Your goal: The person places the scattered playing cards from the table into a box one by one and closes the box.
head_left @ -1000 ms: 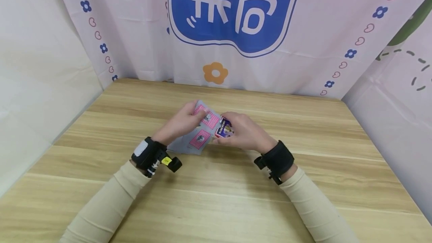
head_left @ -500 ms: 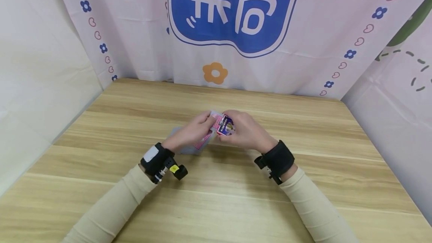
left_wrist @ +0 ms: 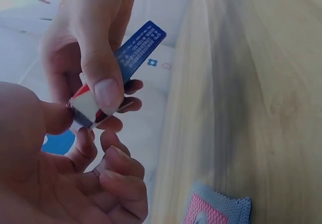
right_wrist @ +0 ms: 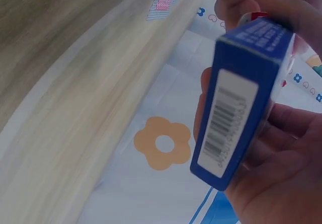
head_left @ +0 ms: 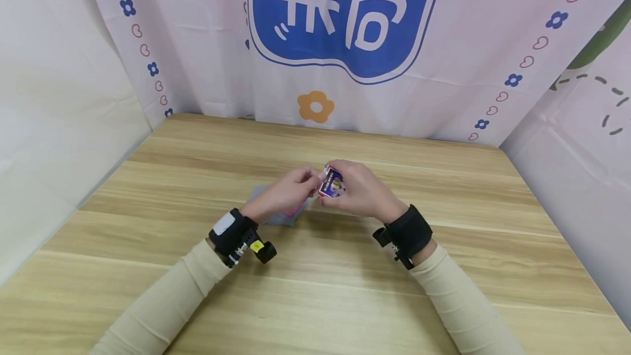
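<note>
My right hand (head_left: 362, 188) grips a small blue-and-purple playing card box (head_left: 332, 182), thumb on one side and fingers round the other. In the right wrist view the box's barcode end (right_wrist: 229, 123) faces the camera. My left hand (head_left: 288, 189) is at the opposite end, its thumb and index finger pinching that end's corner, as the left wrist view shows. A white surface with red edges (left_wrist: 86, 105) shows there; whether it is a flap or card edges I cannot tell. Below my left hand, playing cards (head_left: 283, 218) with pink patterned backs lie on the table, partly hidden by the wrist.
The wooden table (head_left: 315, 289) extends all around the hands. A white printed cloth (head_left: 212, 70) with a blue emblem hangs along its back edge, and pale sheets flank both sides. Black camera straps (head_left: 231, 237) sit on both wrists.
My left hand has brought a few cards from above the table rightward to the box, and they have gone out of sight at its end. The right hand has stayed nearly still.
</note>
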A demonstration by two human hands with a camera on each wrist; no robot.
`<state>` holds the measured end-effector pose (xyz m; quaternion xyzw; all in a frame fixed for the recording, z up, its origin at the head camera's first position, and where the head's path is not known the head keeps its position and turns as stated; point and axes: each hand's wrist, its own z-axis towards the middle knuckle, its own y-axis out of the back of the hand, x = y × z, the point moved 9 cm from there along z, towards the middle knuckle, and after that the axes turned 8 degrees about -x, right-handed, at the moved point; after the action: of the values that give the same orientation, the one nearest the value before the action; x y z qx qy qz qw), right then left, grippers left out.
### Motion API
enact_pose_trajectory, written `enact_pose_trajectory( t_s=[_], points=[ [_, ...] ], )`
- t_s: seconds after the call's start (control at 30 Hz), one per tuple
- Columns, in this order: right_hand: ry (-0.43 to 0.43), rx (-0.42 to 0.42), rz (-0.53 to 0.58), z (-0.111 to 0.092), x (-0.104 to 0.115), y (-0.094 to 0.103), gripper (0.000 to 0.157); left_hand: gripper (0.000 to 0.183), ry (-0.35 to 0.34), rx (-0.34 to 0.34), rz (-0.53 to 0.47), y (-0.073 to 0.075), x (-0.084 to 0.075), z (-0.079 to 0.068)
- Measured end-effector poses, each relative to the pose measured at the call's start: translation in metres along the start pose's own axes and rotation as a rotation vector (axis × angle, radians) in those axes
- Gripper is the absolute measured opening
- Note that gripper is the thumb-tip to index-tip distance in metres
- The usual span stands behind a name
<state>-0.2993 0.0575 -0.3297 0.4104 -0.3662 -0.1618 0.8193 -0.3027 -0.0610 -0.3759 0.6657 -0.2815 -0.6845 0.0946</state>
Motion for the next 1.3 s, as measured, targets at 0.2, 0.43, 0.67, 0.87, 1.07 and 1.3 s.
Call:
enact_pose_trajectory(
  t_s=[0.2,0.43,0.67,0.87,1.07,1.3],
  points=[
    [-0.040,-0.004,-0.023,-0.001,-0.004,0.002,0.061,0.035,-0.069,-0.030,0.228,0.013,0.009,0.004],
    [-0.055,0.035,-0.041,-0.001,-0.006,-0.003,0.060,0.050,-0.050,0.045,0.653,0.020,0.039,0.005],
    [-0.053,0.055,-0.037,-0.001,-0.007,-0.006,0.058,0.044,0.020,-0.013,0.626,0.027,0.045,0.009],
    [-0.048,0.059,-0.033,-0.001,-0.006,-0.009,0.058,0.047,0.032,0.006,0.649,0.026,0.045,0.008],
    [-0.046,0.067,-0.029,-0.002,-0.006,-0.009,0.057,0.031,-0.122,0.147,0.603,0.015,0.028,0.007],
    [-0.066,0.070,-0.034,-0.002,-0.008,-0.008,0.065,0.045,-0.072,0.054,0.265,0.037,0.014,0.006]
  ],
)
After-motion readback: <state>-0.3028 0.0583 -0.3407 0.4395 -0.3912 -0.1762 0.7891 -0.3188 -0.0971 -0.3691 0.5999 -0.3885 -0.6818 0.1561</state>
